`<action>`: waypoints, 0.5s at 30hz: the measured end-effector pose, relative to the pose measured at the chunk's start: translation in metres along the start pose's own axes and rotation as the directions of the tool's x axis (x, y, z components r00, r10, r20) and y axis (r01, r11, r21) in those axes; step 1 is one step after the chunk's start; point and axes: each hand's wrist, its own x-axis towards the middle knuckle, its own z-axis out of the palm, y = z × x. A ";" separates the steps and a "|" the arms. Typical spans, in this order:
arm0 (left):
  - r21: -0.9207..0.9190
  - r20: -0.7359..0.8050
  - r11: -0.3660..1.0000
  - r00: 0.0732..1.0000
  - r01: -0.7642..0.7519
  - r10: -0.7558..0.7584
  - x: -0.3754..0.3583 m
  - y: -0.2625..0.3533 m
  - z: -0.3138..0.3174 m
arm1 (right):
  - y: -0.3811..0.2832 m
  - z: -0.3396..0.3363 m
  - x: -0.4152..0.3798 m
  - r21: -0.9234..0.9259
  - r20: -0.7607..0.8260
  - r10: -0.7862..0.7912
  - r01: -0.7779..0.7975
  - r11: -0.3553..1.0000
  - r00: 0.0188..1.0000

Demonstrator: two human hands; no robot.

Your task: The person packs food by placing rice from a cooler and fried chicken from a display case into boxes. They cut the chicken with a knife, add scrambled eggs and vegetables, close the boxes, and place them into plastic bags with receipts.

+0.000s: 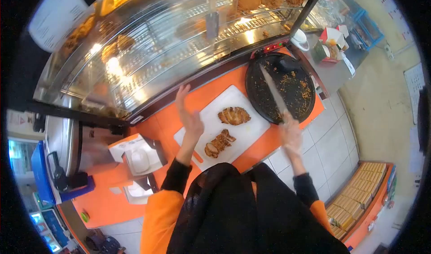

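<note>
My right hand (291,135) is closed round the handle of a long knife (274,90), whose blade lies over a round black pan (294,81) with crumbs in it. Over the left edge of the white cutting board (245,142), my left hand (189,117) is raised with its fingers apart and nothing in it. On the board are two pieces of sliced browned meat, one (234,116) near the middle and the other (219,143) closer to my body. The knife handle is mostly hidden by my blurred right hand.
A glass display case (157,43) with fried food runs along the far side of the orange counter (157,128). Open boxes (141,157) stand at the left. A red and white box (331,47) is at the upper right. Stacked cartons (359,191) sit lower right.
</note>
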 end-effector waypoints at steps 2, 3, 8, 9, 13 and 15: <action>0.130 -0.029 0.984 0.993 0.121 -0.118 -0.035 0.014 -0.042 | 0.001 -0.018 0.012 -0.028 0.020 0.000 0.000 1.000 1.000; 0.188 -0.068 0.956 0.974 0.226 -0.217 -0.057 0.020 -0.059 | -0.003 -0.026 0.015 -0.043 0.031 -0.005 0.006 0.999 1.000; 0.007 -0.313 0.807 0.768 0.590 -0.558 -0.165 0.062 -0.121 | -0.073 -0.005 -0.003 0.090 -0.376 -0.250 0.304 0.948 0.892; 0.028 -0.355 0.775 0.731 0.631 -0.582 -0.186 0.067 -0.129 | -0.094 0.009 -0.005 0.208 -0.287 -0.322 0.387 0.898 0.902; -0.002 -0.519 0.704 0.601 0.711 -0.608 -0.235 0.085 -0.156 | -0.151 0.086 0.012 0.088 0.025 -0.261 0.258 0.962 0.965; 0.045 -0.654 0.664 0.524 0.746 -0.545 -0.237 0.095 -0.177 | -0.165 0.097 0.018 -0.062 0.103 -0.350 0.357 0.932 0.931</action>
